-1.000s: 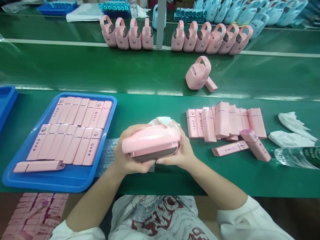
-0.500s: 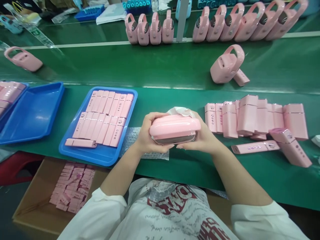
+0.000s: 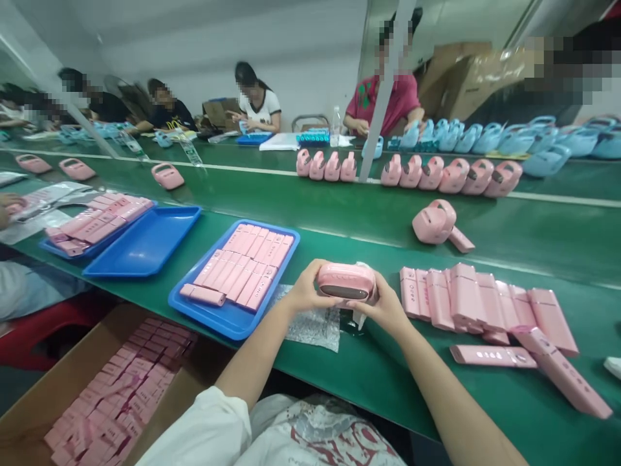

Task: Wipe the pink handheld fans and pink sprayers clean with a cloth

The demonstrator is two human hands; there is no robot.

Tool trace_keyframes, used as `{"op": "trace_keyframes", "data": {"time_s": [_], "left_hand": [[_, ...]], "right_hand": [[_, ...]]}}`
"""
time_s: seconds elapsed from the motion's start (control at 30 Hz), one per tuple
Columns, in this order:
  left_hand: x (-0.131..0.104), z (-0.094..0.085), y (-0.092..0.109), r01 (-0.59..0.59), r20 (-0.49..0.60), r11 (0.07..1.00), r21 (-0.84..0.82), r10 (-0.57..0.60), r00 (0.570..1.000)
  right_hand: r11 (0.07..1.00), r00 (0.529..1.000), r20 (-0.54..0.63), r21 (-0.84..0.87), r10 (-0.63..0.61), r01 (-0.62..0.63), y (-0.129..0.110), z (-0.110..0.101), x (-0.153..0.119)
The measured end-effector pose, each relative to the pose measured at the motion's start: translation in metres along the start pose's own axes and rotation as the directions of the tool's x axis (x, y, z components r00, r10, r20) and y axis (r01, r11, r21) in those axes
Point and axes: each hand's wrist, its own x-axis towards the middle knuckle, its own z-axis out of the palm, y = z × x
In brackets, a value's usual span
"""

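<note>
Between my two hands is a pink rounded device [image 3: 347, 278] with a loop handle and a dark glossy panel facing me. My left hand [image 3: 310, 288] grips its left end, fingers curled round it. On the other end closes my right hand [image 3: 383, 301], with a white cloth or tissue [image 3: 359, 317] showing behind and below the device. A sheet of bubble wrap [image 3: 317, 327] lies on the green table just under my left wrist. To the right sits a group of pink bar-shaped pieces [image 3: 466, 298], with several oval marks on some.
Left of my hands, a blue tray [image 3: 237, 330] holds rows of pink bars. Another blue tray [image 3: 145, 249] lies farther left. Pink handled devices [image 3: 453, 175] line the ledge beyond the belt [image 3: 291, 200]. A cardboard box [image 3: 160, 401] of pink parts stands below. Several people sit opposite.
The view has tilted up and swung left, bringing in the people opposite and the blue devices. Both hands still hold the pink device; more white cloth now hangs below it.
</note>
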Motion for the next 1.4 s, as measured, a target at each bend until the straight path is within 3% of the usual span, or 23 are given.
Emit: {"op": "trace_keyframes", "data": {"time_s": [0.1,0.17,0.27,0.37,0.47,0.53,0.7,0.87,1.1,1.2,1.4], "left_hand": [[-0.007,-0.004,0.003,0.121,0.055,0.986,0.116,-0.128,0.990],[-0.012,-0.006,0.008,0.132,0.103,0.970,0.206,-0.156,0.982],[-0.011,-0.008,0.025,0.068,0.158,0.919,0.388,-0.139,0.978],[0.002,-0.007,0.049,-0.085,0.272,0.777,0.623,-0.114,0.956],[0.023,-0.005,0.068,-0.168,0.387,0.596,0.785,-0.260,0.885],[0.036,-0.004,0.074,-0.193,0.423,0.539,0.820,-0.342,0.839],[0.048,-0.006,0.070,-0.288,0.537,0.576,0.765,-0.326,0.778],[0.038,-0.002,0.066,-0.277,0.525,0.581,0.765,-0.314,0.791],[0.027,0.005,0.059,-0.315,0.533,0.582,0.750,-0.250,0.808],[0.034,0.004,0.058,-0.281,0.531,0.603,0.746,-0.284,0.799],[0.046,-0.001,0.061,-0.262,0.531,0.595,0.760,-0.336,0.778]], "right_hand": [[0.994,0.999,0.023,-0.103,0.030,-0.028,-0.001,0.002,-0.007],[0.989,0.996,0.082,-0.148,0.022,-0.009,-0.003,0.002,-0.009],[0.969,0.984,0.175,-0.245,0.015,0.029,-0.010,-0.004,-0.005],[0.916,0.960,0.277,-0.396,0.046,0.070,-0.025,-0.014,0.007],[0.785,0.928,0.354,-0.606,0.119,0.131,-0.044,-0.021,0.022],[0.695,0.914,0.373,-0.700,0.162,0.162,-0.055,-0.021,0.030],[0.679,0.885,0.395,-0.722,0.247,0.133,-0.061,-0.016,0.032],[0.753,0.937,0.342,-0.636,0.079,0.168,-0.042,-0.015,0.014],[0.753,0.943,0.333,-0.616,-0.018,0.232,-0.030,-0.015,0.005],[0.766,0.939,0.342,-0.610,0.021,0.205,-0.031,-0.016,0.011],[0.758,0.924,0.310,-0.651,0.225,0.033,-0.040,-0.014,0.019]]}}
